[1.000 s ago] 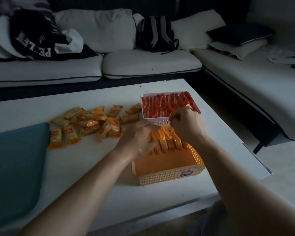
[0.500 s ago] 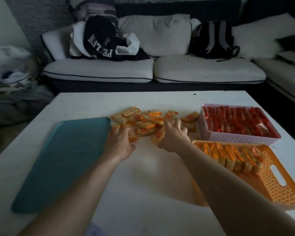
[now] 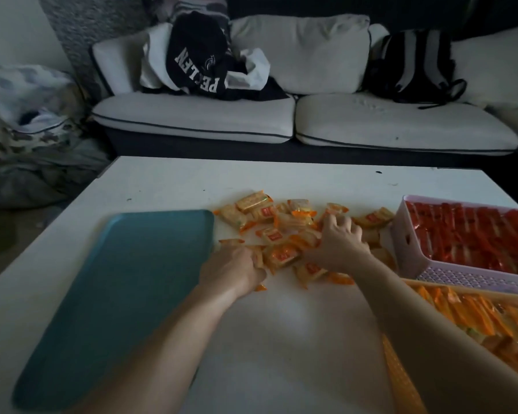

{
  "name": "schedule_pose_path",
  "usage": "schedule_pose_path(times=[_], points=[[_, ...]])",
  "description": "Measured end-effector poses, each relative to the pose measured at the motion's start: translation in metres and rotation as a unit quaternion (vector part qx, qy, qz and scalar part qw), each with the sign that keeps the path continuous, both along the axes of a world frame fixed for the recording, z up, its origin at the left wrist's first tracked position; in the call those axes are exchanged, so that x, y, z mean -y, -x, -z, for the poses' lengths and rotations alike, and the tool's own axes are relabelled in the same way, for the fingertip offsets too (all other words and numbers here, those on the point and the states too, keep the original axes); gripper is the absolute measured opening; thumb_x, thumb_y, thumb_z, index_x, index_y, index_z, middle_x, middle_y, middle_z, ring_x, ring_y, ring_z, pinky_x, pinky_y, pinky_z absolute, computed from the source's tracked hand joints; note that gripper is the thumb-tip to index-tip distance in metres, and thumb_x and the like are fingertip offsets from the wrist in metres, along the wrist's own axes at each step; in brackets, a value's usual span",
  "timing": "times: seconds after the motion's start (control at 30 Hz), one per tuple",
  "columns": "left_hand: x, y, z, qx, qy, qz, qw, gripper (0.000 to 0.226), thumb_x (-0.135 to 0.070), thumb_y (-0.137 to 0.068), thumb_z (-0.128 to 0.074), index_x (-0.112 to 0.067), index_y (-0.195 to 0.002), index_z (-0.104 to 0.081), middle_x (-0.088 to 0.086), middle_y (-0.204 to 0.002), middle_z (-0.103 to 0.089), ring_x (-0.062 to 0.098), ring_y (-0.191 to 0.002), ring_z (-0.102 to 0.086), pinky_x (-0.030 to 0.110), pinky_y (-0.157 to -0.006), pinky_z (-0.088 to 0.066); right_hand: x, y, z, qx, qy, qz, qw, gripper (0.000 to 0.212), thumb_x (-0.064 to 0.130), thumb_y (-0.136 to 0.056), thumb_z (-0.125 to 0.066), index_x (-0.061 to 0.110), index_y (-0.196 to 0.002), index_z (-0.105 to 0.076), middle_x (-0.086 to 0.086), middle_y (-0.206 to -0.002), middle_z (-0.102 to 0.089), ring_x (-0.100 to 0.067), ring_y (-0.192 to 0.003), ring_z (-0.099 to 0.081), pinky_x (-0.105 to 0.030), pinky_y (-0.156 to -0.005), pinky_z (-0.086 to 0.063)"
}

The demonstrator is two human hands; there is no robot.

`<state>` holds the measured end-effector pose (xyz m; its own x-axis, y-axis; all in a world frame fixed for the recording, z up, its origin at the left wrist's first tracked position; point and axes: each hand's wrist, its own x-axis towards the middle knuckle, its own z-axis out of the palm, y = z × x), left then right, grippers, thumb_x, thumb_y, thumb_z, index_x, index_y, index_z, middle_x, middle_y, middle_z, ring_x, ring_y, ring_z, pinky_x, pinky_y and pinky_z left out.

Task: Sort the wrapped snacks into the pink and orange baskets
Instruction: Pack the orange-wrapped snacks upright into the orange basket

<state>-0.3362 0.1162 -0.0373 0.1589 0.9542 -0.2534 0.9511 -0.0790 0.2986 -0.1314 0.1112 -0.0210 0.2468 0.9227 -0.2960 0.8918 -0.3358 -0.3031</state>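
Observation:
A pile of orange-wrapped snacks point(image 3: 284, 222) lies loose in the middle of the white table point(image 3: 281, 339). My left hand point(image 3: 232, 268) sits at the pile's near left edge, fingers curled round one or two packets. My right hand point(image 3: 340, 242) reaches into the pile's right side, fingers curled over packets there. The pink basket point(image 3: 407, 249) at the right holds rows of red-wrapped snacks. In front of it, at the lower right, the orange basket point(image 3: 401, 380) holds orange-wrapped snacks stood on edge; my right forearm covers part of it.
A teal tray point(image 3: 117, 294) lies flat on the table's left half, touching the pile's left edge. Behind the table stands a white sofa point(image 3: 371, 127) with dark clothing point(image 3: 201, 61) and a black backpack point(image 3: 416, 67). A heap of bedding point(image 3: 27, 115) lies at the left.
Both hands left the orange basket and moved left to the loose pile. Since half a second ago they have closed onto packets, and the head has moved nearer.

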Motion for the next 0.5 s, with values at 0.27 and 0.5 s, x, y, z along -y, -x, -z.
schedule_pose_path(times=[0.27,0.5], points=[[-0.006,-0.008,0.028,-0.006,0.003,-0.005,1.000,0.077,-0.058,-0.078,-0.071,-0.042,-0.143,-0.034,0.008,-0.143,-0.026,0.038,-0.132,-0.036,0.044,-0.105,-0.043,-0.024,0.012,0.026,0.069,0.024,-0.192,0.979,0.091,0.063,-0.075,-0.071,0.053,-0.151,-0.023,0.002,-0.158,-0.023,-0.042,-0.140,-0.032,-0.056,-0.110,-0.038],[-0.001,-0.004,0.029,-0.023,0.025,-0.006,0.999,0.057,-0.027,-0.081,-0.073,-0.031,-0.127,-0.040,0.008,-0.133,-0.027,0.037,-0.118,-0.044,0.040,-0.089,-0.052,-0.006,0.020,0.025,0.144,0.020,-0.261,0.954,0.065,0.040,-0.080,-0.071,0.040,-0.140,-0.046,0.000,-0.137,-0.047,-0.033,-0.127,-0.045,-0.047,-0.097,-0.050]])
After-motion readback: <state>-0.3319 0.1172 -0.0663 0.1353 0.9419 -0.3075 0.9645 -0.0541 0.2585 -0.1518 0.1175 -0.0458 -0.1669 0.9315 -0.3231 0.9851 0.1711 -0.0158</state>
